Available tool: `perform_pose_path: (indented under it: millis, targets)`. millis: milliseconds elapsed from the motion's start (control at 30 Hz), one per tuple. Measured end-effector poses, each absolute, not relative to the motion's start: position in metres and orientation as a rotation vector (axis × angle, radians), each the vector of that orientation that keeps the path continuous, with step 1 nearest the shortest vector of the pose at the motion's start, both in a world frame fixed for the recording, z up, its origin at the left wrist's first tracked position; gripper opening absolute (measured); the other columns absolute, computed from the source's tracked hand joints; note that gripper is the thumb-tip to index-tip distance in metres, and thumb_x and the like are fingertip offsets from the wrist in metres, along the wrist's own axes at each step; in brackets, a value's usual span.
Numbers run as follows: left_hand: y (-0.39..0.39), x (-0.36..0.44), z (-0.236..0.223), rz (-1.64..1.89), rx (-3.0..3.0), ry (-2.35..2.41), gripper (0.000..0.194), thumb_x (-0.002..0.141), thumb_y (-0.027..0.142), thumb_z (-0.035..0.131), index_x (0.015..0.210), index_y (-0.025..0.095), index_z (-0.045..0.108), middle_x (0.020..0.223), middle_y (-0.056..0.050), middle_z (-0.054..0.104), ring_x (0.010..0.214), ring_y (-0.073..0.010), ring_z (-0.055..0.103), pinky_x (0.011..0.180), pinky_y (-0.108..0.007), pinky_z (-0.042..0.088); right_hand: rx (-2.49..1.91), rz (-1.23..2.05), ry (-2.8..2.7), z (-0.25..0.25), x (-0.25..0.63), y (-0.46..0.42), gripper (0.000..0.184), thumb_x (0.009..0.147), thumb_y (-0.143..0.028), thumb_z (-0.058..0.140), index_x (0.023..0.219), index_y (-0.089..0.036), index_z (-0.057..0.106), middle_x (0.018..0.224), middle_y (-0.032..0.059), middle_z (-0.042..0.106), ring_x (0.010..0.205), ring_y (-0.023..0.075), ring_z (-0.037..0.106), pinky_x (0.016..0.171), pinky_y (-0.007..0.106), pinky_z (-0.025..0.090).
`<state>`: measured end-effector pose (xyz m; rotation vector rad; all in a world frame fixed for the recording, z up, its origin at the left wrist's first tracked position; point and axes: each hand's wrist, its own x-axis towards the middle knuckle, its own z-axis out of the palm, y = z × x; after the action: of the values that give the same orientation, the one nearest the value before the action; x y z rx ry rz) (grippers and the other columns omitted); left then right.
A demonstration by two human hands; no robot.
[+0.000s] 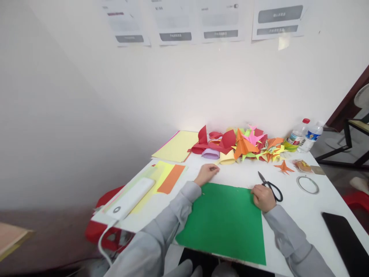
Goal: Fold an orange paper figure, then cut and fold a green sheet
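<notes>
A large sheet of green paper (225, 221) lies flat at the front of the white table, its near edge reaching the table's edge. Just beyond its far left corner is my left hand (206, 175), fingers pressed together; anything between them is too small to make out. My right hand (264, 198) is closed at the sheet's far right corner, its fingertips on the paper. Close beside that hand lie black-handled scissors (271, 186), partly hidden by it, blades pointing away from me.
Folded paper shapes (243, 144) are heaped along the wall. At left lie yellow sheets (175, 146), an orange strip (171, 179) and a white corded device (132, 198). To the right are a tape roll (308, 184), a black phone (346, 242), a wrapped snack (302, 166) and two bottles (309, 137).
</notes>
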<state>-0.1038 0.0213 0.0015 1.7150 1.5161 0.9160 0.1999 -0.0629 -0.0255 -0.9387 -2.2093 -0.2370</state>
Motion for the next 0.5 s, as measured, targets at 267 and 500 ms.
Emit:
perform_pose_path:
  millis: [267,500]
  targets:
    - [0.066,-0.239,0.036,0.566,1.798,2.335,0.035,0.074,0.025,0.066,0.104,0.007,0.066,0.115,-0.022,0.060,0.118,-0.0400,0.051,0.095,-0.043,0.041,-0.939,-0.295,-2.246,-0.028,0.196,-0.064,0.026,0.070,0.000,0.044,0.066,-0.020,0.062,0.061,0.0032,0.060,0.059,0.0159,0.054,0.058,0.026,0.039]
    - [0.073,-0.274,0.020,0.096,1.921,2.298,0.036,0.091,0.034,0.057,0.123,0.017,0.055,0.122,-0.010,0.058,0.102,-0.0223,0.061,0.085,-0.043,0.053,-0.951,-0.272,-2.221,-0.030,0.201,-0.062,0.028,0.070,-0.001,0.043,0.069,-0.020,0.063,0.062,0.0031,0.063,0.060,0.0162,0.058,0.060,0.025,0.043]
